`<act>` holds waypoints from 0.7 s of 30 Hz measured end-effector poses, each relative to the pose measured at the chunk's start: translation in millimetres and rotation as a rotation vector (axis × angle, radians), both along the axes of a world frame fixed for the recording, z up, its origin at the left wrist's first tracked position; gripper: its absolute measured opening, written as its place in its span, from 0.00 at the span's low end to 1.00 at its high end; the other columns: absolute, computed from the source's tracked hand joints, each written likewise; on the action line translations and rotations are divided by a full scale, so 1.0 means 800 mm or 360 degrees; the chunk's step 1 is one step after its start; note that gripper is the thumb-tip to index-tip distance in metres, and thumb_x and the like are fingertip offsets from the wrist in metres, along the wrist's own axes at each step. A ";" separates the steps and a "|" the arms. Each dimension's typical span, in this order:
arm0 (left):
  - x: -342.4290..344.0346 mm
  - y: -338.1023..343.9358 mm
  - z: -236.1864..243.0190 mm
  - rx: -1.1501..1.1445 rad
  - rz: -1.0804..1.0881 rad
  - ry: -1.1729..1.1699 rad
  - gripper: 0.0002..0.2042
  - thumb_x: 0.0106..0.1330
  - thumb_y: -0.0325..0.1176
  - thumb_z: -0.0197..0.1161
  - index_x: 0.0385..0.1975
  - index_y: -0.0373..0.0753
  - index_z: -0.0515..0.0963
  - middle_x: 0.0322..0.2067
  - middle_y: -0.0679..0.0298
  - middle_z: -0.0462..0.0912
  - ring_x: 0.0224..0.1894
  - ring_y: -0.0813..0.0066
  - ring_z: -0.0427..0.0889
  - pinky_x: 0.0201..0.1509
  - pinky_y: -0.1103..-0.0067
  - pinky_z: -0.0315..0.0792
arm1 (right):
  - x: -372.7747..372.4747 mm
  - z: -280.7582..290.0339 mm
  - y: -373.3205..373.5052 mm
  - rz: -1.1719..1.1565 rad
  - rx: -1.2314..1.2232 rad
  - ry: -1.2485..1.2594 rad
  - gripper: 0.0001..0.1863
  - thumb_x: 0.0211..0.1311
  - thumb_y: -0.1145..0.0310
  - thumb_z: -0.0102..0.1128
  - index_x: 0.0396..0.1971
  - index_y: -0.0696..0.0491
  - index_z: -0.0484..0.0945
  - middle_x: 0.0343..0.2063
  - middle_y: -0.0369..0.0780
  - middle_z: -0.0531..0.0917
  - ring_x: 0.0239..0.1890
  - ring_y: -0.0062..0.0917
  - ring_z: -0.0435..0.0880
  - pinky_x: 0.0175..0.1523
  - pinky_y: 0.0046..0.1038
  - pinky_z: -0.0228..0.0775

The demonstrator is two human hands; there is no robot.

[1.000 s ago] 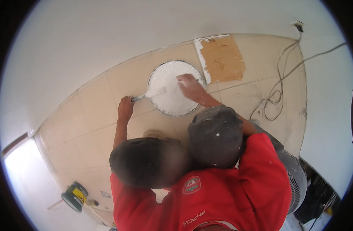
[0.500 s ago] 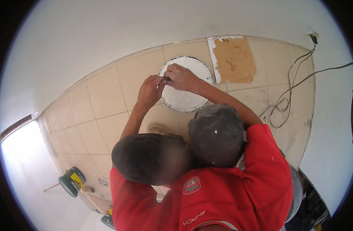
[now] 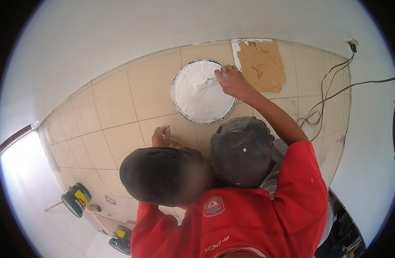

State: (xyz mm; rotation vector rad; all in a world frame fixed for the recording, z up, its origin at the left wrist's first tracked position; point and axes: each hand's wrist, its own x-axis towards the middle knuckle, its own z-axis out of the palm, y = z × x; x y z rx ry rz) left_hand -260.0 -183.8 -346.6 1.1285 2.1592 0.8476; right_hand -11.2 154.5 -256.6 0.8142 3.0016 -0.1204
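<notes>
A round tub [image 3: 173, 95] with a dark rim stands on the tiled floor ahead of me, filled with thick white paste [image 3: 208, 103]. At the tub's far right side, my right hand [image 3: 232, 81] is closed in a pinch on a thin paste-coated tool [image 3: 210, 79], whose exact kind I cannot make out. The tool's end meets a raised streak of paste. Lower left of the tub, my left hand [image 3: 161, 136] hovers by my dark-covered left knee [image 3: 165, 176]. Its fingers are curled and smeared with white, with no object visible in them.
A tan sheet [image 3: 263, 64] with white-smeared edges lies right of the tub, against the wall. Cables [image 3: 322, 101] trail from a wall outlet [image 3: 351, 44] across the floor. Two dark green buckets [image 3: 76, 199] are at the lower left. My dark right knee [image 3: 242, 152] stands below the tub.
My hands, together over the tub before, have parted. The left drew back toward my knee, and the right moved right to the tub's edge. A raised streak now marks the paste.
</notes>
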 end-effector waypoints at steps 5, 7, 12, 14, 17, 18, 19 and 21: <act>0.025 -0.036 -0.030 -0.0057 0.0066 0.0028 0.09 0.72 0.34 0.62 0.43 0.36 0.84 0.36 0.54 0.85 0.36 0.60 0.85 0.41 0.69 0.78 | -0.007 0.056 0.006 -0.0047 0.0038 0.0046 0.15 0.59 0.65 0.61 0.44 0.53 0.78 0.38 0.48 0.82 0.46 0.44 0.82 0.54 0.46 0.73; 0.025 -0.043 -0.023 -0.0052 0.0024 0.0133 0.10 0.73 0.34 0.60 0.42 0.35 0.84 0.35 0.52 0.84 0.37 0.55 0.84 0.43 0.67 0.77 | -0.009 0.078 0.011 -0.0066 0.0032 0.0082 0.16 0.59 0.61 0.62 0.44 0.53 0.78 0.38 0.48 0.82 0.47 0.44 0.82 0.54 0.47 0.73; 0.021 -0.008 0.007 0.0078 0.0346 0.0020 0.11 0.75 0.34 0.56 0.37 0.33 0.82 0.35 0.51 0.83 0.39 0.50 0.82 0.45 0.62 0.75 | 0.016 0.094 0.030 -0.0111 -0.0011 -0.0106 0.16 0.58 0.60 0.61 0.44 0.51 0.80 0.32 0.45 0.84 0.39 0.42 0.84 0.47 0.46 0.74; 0.020 -0.021 0.001 0.0137 0.0390 0.0058 0.11 0.74 0.34 0.57 0.36 0.33 0.82 0.34 0.51 0.83 0.39 0.49 0.82 0.45 0.62 0.75 | 0.011 0.098 0.031 -0.0118 -0.0058 -0.0138 0.16 0.57 0.59 0.61 0.43 0.50 0.81 0.31 0.44 0.85 0.37 0.42 0.85 0.45 0.46 0.75; 0.026 -0.033 -0.020 0.0157 0.0251 0.0067 0.10 0.73 0.33 0.58 0.34 0.33 0.81 0.33 0.51 0.83 0.38 0.49 0.81 0.44 0.61 0.74 | 0.012 0.073 0.036 -0.0118 -0.0069 -0.0161 0.17 0.57 0.55 0.62 0.41 0.49 0.81 0.32 0.45 0.85 0.39 0.42 0.86 0.44 0.46 0.76; 0.031 -0.034 -0.027 0.0152 0.0168 0.0071 0.10 0.72 0.33 0.59 0.33 0.33 0.81 0.33 0.51 0.82 0.38 0.48 0.81 0.44 0.61 0.73 | 0.013 0.065 0.034 -0.0119 -0.0060 -0.0115 0.16 0.57 0.55 0.62 0.40 0.49 0.81 0.32 0.45 0.85 0.39 0.42 0.86 0.44 0.46 0.76; 0.038 -0.032 -0.035 0.0198 0.0059 0.0147 0.10 0.71 0.33 0.59 0.33 0.33 0.81 0.32 0.51 0.82 0.37 0.48 0.80 0.43 0.60 0.73 | 0.015 0.059 0.032 -0.0121 -0.0051 -0.0068 0.16 0.57 0.55 0.62 0.40 0.49 0.81 0.31 0.45 0.85 0.38 0.42 0.86 0.43 0.45 0.76; 0.043 -0.022 -0.043 0.0291 -0.0151 0.0320 0.09 0.70 0.32 0.60 0.32 0.33 0.81 0.31 0.51 0.81 0.35 0.48 0.79 0.42 0.60 0.71 | 0.010 0.056 0.028 -0.0147 -0.0063 -0.0151 0.15 0.56 0.55 0.62 0.39 0.49 0.81 0.31 0.45 0.85 0.37 0.42 0.86 0.43 0.46 0.76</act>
